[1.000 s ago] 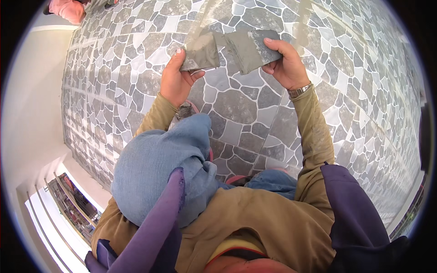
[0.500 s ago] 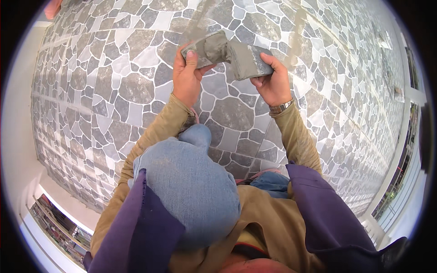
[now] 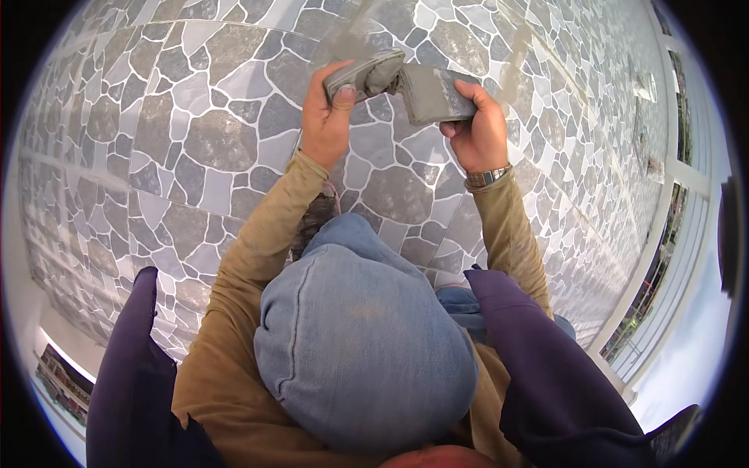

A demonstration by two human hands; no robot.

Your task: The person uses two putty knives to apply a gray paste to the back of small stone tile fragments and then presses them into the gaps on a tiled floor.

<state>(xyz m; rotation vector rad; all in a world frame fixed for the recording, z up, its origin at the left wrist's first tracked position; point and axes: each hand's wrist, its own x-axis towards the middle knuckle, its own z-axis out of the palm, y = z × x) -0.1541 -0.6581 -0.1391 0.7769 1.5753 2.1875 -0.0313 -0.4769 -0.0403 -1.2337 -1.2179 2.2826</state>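
My left hand (image 3: 329, 117) is closed around a flat grey slab (image 3: 353, 73), thumb on its near face. A lump of wet grey mortar (image 3: 382, 76) clings to the slab's right end. In my right hand (image 3: 477, 129) is a second flat grey piece, like a small tile (image 3: 437, 93), pinched at its right end between thumb and fingers. Mortar is smeared over much of its face. The two pieces meet or nearly meet at their inner ends, above the floor. Whether they touch is hard to tell.
The floor (image 3: 222, 140) is patterned in grey stone shapes with white joints. My raised knee in blue jeans (image 3: 367, 335) is between my forearms. Dark purple cloth (image 3: 538, 351) hangs on both sides. White railings (image 3: 663, 273) run along the right edge.
The left slab has tilted, and the mortar is now bunched at its right end. The right piece has turned slightly, showing a smoother face. My knee appears larger and farther right.
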